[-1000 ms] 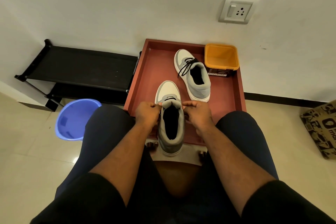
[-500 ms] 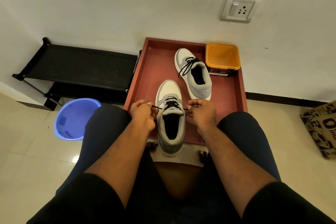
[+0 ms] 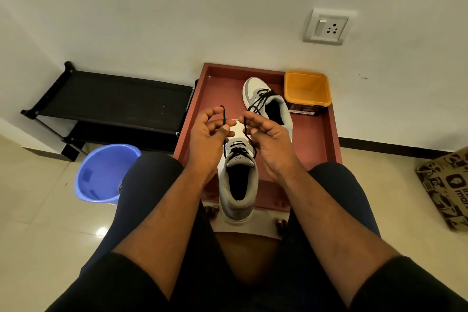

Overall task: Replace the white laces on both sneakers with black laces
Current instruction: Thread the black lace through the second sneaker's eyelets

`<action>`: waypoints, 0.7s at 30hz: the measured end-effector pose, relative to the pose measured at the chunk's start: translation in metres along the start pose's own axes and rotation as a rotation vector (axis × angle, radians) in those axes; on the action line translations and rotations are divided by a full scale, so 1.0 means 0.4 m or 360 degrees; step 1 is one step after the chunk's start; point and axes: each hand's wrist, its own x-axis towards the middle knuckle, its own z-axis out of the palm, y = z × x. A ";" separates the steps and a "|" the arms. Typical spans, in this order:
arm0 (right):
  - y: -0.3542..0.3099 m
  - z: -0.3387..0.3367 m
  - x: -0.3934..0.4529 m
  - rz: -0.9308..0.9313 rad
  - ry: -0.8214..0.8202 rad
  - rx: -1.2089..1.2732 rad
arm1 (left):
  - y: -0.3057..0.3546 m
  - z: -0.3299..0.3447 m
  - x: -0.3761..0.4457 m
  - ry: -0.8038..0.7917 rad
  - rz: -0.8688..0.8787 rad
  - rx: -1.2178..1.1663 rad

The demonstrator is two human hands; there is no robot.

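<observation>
We have the near sneaker (image 3: 238, 182) standing heel toward us at the front edge of the red tray (image 3: 326, 144), between our knees, with its black lace (image 3: 238, 153) already crossed through the upper eyelets. Each free end rises from the tongue into a hand. Our left hand (image 3: 209, 138) closes its grip on the left end, thumb pressed to the fingers, and the tip of the cord pokes up above the knuckles. Our right hand (image 3: 268, 138) holds the right end in a looser curl; the cord runs between thumb and fingers and down to the shoe, though we cannot tell how firmly it is pinched.

The far sneaker (image 3: 268, 109) lies farther back on the tray, just beside the orange container (image 3: 307, 90), and it too carries a black lace. We see no white laces anywhere.

We judge the lace to be thin, limp and light: it sags wherever it is not pulled, and it will slide through smooth fingers unless pinched near the point of work. The best place to hold it is close to the shoe for tightening, and near the stiff tips for knotting. The sneaker itself looks light with a soft collar, so it may tip or skid on the tray if both ends are drawn unevenly; equal, upward tension should keep it seated.
</observation>
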 end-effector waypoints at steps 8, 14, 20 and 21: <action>-0.115 0.022 0.025 -0.0313 -0.0087 0.0033 | 0.127 0.002 0.021 -0.0131 0.0199 -0.0001; -0.217 0.061 0.017 -0.0427 -0.0169 0.0139 | 0.229 0.020 0.025 -0.0133 0.0309 -0.0087; -0.210 0.081 -0.018 -0.0422 0.0020 0.0069 | 0.249 0.040 0.000 -0.0071 0.0085 -0.0424; -0.206 0.081 -0.022 -0.0387 0.0046 0.0023 | 0.253 0.043 -0.004 -0.0052 0.0092 -0.0426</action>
